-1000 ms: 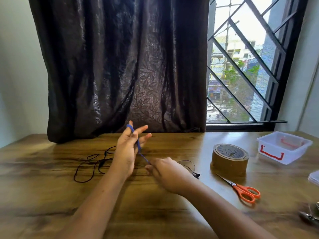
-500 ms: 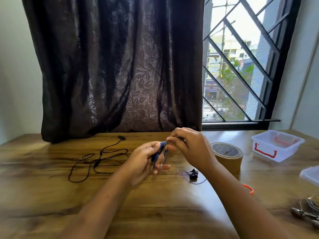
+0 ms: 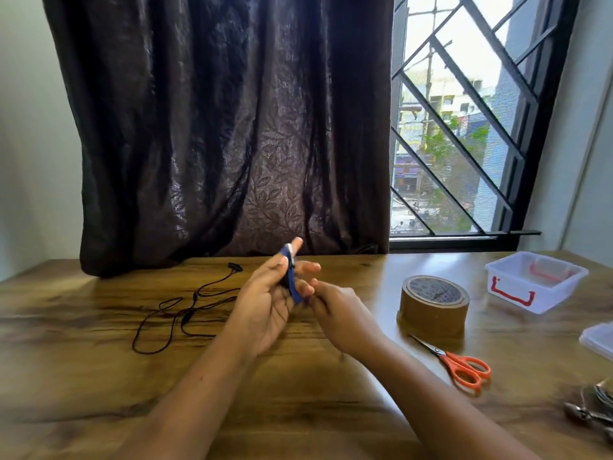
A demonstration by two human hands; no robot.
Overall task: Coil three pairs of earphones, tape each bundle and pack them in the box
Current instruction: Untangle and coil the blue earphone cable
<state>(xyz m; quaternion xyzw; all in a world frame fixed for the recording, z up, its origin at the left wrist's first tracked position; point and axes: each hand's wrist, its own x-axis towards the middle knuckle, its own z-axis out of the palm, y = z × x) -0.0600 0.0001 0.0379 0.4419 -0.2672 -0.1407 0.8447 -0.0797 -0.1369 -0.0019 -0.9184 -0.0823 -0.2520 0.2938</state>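
R hand [image 3: 345, 320] has dropped, pinching blue earphones [image 3: 291, 283] wound on L hand [image 3: 265, 307]'s straight fingers [image 3: 308, 267], over wood table [image 3: 298, 410], curtain [image 3: 215, 127] behind.

Two arms and two hands show, all from one person. The left arm [image 3: 185, 393] is bare right up to the left hand [image 3: 265, 307]. The right arm [image 3: 447, 410] is bare up to the right hand [image 3: 345, 320] too. Both hands are slim with long fingers.
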